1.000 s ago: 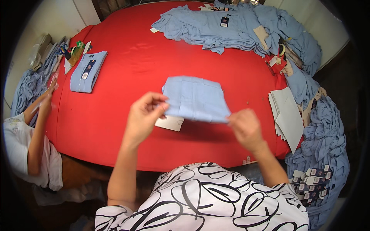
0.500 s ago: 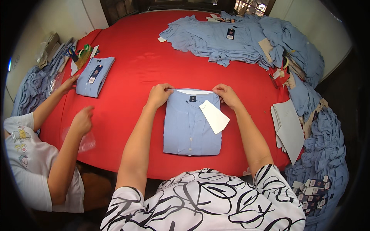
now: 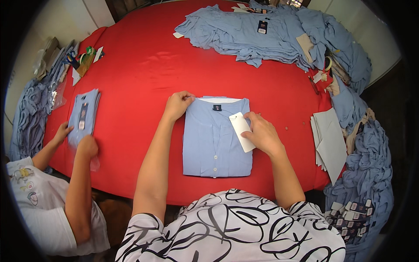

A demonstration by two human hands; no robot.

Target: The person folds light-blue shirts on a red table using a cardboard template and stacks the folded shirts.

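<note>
In front of me a folded light-blue shirt lies flat, its buttons facing up and a dark label inside the neck. A white strip of card shows along its collar opening. My left hand pinches the shirt's upper left corner. Over the shirt's right side, my right hand grips a blank white hang tag between thumb and fingers. A thin string joins the tag to the neck area.
A co-worker's hands hold another folded blue shirt and a clear bag at left. Stacked blue shirts lie at the far right on the red tablecloth. White cards, scissors and tape sit near the edges.
My right hand has let go of the collar's right corner and taken hold of the hang tag, turning it more upright. The co-worker's folded shirt has moved nearer to them.
</note>
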